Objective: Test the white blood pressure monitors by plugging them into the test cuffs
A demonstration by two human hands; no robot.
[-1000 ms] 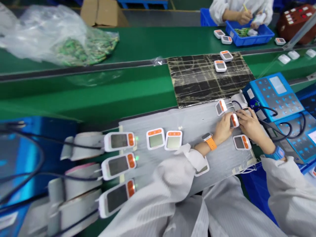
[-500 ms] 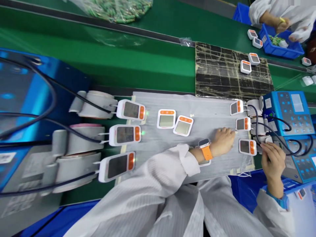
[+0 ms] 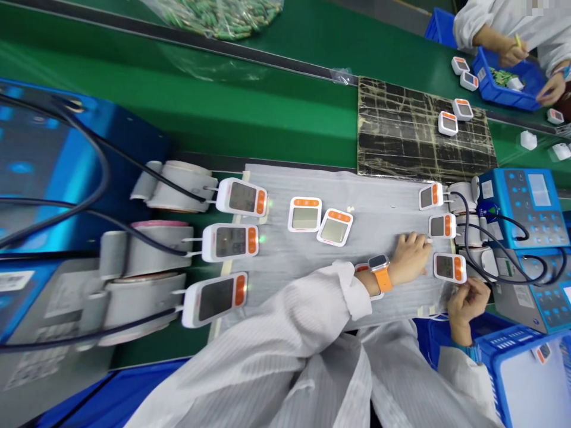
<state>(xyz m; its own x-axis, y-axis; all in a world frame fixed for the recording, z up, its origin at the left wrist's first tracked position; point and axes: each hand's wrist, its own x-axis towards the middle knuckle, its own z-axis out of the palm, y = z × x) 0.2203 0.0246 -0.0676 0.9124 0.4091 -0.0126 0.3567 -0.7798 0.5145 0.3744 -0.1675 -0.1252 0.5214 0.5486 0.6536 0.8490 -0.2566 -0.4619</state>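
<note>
My left hand (image 3: 410, 259), with an orange-strapped watch, rests palm down on the grey mat (image 3: 379, 208), fingers slightly bent and apart. Its fingertips are close to the middle right-hand blood pressure monitor (image 3: 442, 226). My right hand (image 3: 467, 303) is closed, fingers curled, just below the nearest right-hand monitor (image 3: 449, 267), whose orange buttons glow. The fingertips meet that monitor's lower edge; what they pinch is hidden. A third monitor (image 3: 430, 195) lies farther back. Two loose monitors (image 3: 305, 214) (image 3: 335, 227) lie mid-mat; another (image 3: 376, 296) is partly under my left wrist.
On the left, monitors (image 3: 230, 242) connect to grey cuffs (image 3: 156, 249) beside a blue tester (image 3: 84, 172). Another blue tester (image 3: 521, 205) stands right, with looping cables. Two monitors lie on a taped black board (image 3: 401, 131). A co-worker's hands (image 3: 513, 52) are at a blue bin (image 3: 508, 95).
My right hand has moved left and towards me, from the cuff to below the nearest right-hand monitor, whose buttons now glow brighter. My left hand stays nearly in place.
</note>
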